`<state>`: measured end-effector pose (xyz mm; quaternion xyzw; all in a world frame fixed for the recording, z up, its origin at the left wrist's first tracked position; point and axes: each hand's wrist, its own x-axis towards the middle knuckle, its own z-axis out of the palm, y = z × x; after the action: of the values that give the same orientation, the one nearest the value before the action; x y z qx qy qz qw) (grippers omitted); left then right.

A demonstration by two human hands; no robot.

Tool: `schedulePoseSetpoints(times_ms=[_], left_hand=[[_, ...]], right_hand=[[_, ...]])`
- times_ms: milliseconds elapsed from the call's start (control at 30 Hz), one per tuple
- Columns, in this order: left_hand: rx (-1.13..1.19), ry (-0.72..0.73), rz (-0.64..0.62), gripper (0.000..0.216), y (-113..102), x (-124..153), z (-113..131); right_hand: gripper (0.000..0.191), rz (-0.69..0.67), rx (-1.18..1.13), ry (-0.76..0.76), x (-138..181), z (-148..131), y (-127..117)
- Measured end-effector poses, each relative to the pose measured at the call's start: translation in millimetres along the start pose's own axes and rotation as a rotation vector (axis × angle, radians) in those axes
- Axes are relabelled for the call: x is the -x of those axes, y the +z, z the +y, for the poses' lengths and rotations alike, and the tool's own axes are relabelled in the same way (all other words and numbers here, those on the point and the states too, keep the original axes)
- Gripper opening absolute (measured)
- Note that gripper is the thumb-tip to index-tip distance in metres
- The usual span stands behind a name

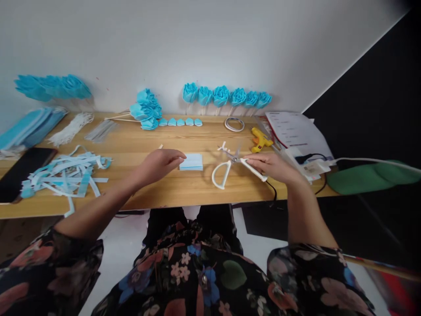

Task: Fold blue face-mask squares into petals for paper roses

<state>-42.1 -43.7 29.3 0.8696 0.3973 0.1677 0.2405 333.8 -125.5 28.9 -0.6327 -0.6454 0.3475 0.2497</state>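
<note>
A small folded piece of light-blue face-mask fabric [191, 163] lies on the wooden table before me. My left hand [161, 163] is closed, thumb and fingertips pinched at the fabric's upper left corner. To the right of it, my right hand [270, 166] grips one white handle of a pair of scissors [235, 159]. The scissor blades are spread apart and point away from me; the other handle loop hangs free on the left. By the blade tips there is a small white piece [223, 146], whose kind I cannot make out.
Blue fabric roses [221, 95] stand along the wall. Cut strips [70, 172], a phone [23, 173] and stacked masks [29, 127] are on the left. Small folded petals [180, 122], a tape roll [234, 124], a yellow glue gun [261, 139] and a corded power strip [314, 169] lie behind and right.
</note>
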Motion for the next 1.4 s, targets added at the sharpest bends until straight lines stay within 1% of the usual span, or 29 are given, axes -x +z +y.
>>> schedulePoseSetpoints(times_ms=[67, 100, 200, 300, 400, 467, 567, 700, 833, 900, 933, 1033, 1100, 1200, 1300, 1400], left_hand=[[-0.086, 0.041, -0.035, 0.032, 4, -14, -1], [-0.130, 0.053, -0.048, 0.032, 5, -21, -1], [-0.264, 0.085, -0.091, 0.030, 10, -39, -2], [-0.343, 0.110, -0.139, 0.032, 15, -47, -6], [-0.339, 0.116, -0.165, 0.034, 20, -47, -15], [-0.320, 0.133, -0.160, 0.033, 24, -44, -21], [-0.290, 0.171, -0.136, 0.032, 28, -40, -28], [-0.262, 0.190, -0.100, 0.030, 31, -37, -30], [-0.247, 0.206, -0.079, 0.028, 34, -35, -31], [-0.247, 0.221, -0.070, 0.028, 36, -34, -33], [-0.247, 0.229, -0.065, 0.028, 36, -33, -33], [-0.234, 0.256, -0.057, 0.030, 36, -31, -36], [-0.211, 0.274, -0.072, 0.030, 35, -30, -36], [-0.184, 0.277, -0.102, 0.030, 31, -31, -36], [-0.172, 0.254, -0.124, 0.033, 29, -31, -34], [-0.146, 0.242, -0.090, 0.043, 29, -30, -34]], right_hand=[[0.032, -0.074, 0.072, -0.013, -9, -1, -1], [0.029, -0.089, 0.120, -0.036, -15, -1, 1], [0.023, -0.078, 0.237, -0.103, -35, -1, 11], [0.022, -0.022, 0.316, -0.120, -46, 0, 21], [0.022, 0.006, 0.354, -0.112, -47, 1, 27], [0.024, 0.029, 0.372, -0.113, -45, 1, 29], [0.026, 0.105, 0.427, -0.122, -39, 0, 36], [0.027, 0.203, 0.472, -0.103, -30, -4, 45], [0.023, 0.290, 0.523, -0.148, -23, -18, 46], [0.025, 0.305, 0.514, -0.187, -22, -31, 48], [0.026, 0.288, 0.479, -0.208, -24, -37, 51], [0.027, 0.143, 0.344, -0.286, -34, -57, 65], [0.026, 0.068, 0.316, -0.305, -45, -69, 77], [0.026, 0.010, 0.405, -0.273, -63, -82, 92], [0.025, -0.033, 0.514, -0.219, -78, -91, 99], [0.025, -0.091, 0.564, -0.190, -89, -94, 101]])
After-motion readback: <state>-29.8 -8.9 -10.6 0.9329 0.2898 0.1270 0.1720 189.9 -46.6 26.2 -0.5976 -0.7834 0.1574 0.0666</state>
